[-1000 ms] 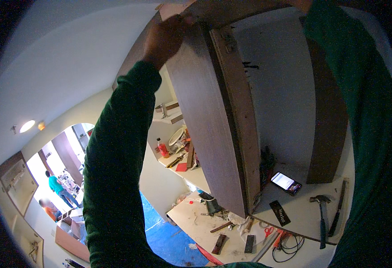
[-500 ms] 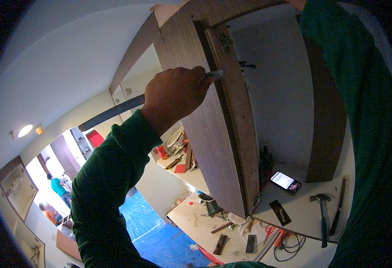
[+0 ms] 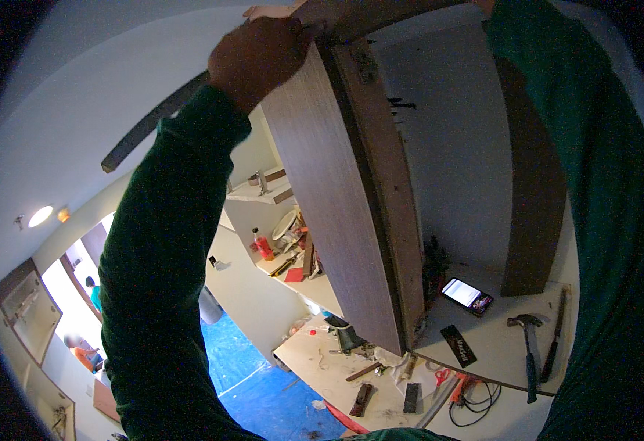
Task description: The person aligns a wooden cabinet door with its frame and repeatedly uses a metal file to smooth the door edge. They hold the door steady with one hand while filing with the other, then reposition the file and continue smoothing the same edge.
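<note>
My left hand (image 3: pixel 259 59) is raised at the upper left corner of a wood-grain cabinet panel (image 3: pixel 329 191). Its fingers are closed around a long, dark flat bar (image 3: pixel 153 121), whose tail slants down to the left behind the wrist; the bar's front end is hard to make out against the wood. My right arm (image 3: pixel 594 162) in a green sleeve reaches up along the right side. Only a sliver of skin shows at the top edge beside the cabinet, and the fingers are out of sight.
On the white shelf lie a lit phone (image 3: pixel 467 295), a black flat piece (image 3: pixel 459 346), a claw hammer (image 3: pixel 529 356) and a long dark tool (image 3: pixel 555 345). Red scissors (image 3: pixel 440 378) and a black cable (image 3: pixel 476 408) lie lower down. Blue sheeting (image 3: pixel 245 375) covers the floor. Two people are far left.
My left hand has moved up and left with the bar, from partway down the panel's edge to its top corner. The right arm has shifted only slightly.
</note>
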`<action>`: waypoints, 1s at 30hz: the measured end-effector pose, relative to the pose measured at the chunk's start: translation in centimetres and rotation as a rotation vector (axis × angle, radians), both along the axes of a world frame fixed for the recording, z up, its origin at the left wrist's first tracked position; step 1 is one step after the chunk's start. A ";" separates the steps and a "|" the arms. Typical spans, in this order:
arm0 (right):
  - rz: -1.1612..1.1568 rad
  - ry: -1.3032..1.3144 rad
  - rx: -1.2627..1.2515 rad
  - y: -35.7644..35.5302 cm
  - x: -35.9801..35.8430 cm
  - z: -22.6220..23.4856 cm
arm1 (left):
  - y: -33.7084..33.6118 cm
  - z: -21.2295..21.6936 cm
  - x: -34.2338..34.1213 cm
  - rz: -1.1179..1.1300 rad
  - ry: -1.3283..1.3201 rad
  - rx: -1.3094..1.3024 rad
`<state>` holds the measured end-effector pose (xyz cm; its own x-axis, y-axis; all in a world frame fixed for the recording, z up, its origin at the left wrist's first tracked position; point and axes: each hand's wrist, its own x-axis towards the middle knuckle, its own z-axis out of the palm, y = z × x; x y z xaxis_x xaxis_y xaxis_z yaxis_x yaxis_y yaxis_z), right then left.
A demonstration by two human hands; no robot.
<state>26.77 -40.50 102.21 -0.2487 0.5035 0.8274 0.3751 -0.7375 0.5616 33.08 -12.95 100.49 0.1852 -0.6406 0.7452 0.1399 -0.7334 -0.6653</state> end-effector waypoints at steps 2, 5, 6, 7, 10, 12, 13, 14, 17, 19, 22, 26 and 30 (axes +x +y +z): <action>0.040 -0.031 -0.018 -0.1 0.2 0.1 | 0.4 1.0 -1.0 -0.008 -0.035 0.067; -0.007 0.032 0.020 0.2 -0.5 -0.3 | 0.7 1.4 -2.1 0.015 -0.072 0.141; -0.031 0.042 0.032 0.2 -0.5 -0.1 | 1.2 0.3 -2.3 0.042 -0.074 0.145; -0.076 0.054 0.039 0.1 -0.5 0.0 | 1.2 -1.3 -2.3 0.049 -0.074 0.143; -0.087 0.022 0.009 -0.1 -0.1 0.4 | -0.8 -8.0 -3.6 0.007 0.148 0.009; -0.036 0.013 0.010 0.1 -0.1 0.2 | -1.3 -10.5 -4.6 0.033 0.319 -0.059; -0.021 0.026 0.019 0.2 -0.3 -0.1 | -1.6 -11.3 -5.4 0.061 0.412 -0.121; -0.007 0.037 0.028 0.3 -0.6 -0.2 | -0.8 -11.9 -4.4 0.055 0.386 -0.038; 0.024 -0.003 0.011 0.3 0.0 0.3 | -0.2 -13.1 -3.3 0.034 0.411 -0.021; 0.014 0.042 0.043 0.2 -0.2 0.1 | -0.2 -12.6 -2.7 0.024 0.360 -0.009; -0.015 0.102 0.045 0.2 -0.4 0.1 | 0.0 -10.8 -2.2 -0.021 0.296 -0.004; 0.019 -0.004 -0.042 -0.3 0.2 0.3 | 0.0 -5.9 -0.9 -0.063 0.175 0.024; 0.007 -0.043 -0.046 -0.4 0.5 0.6 | 1.1 -0.2 0.9 -0.096 0.030 0.113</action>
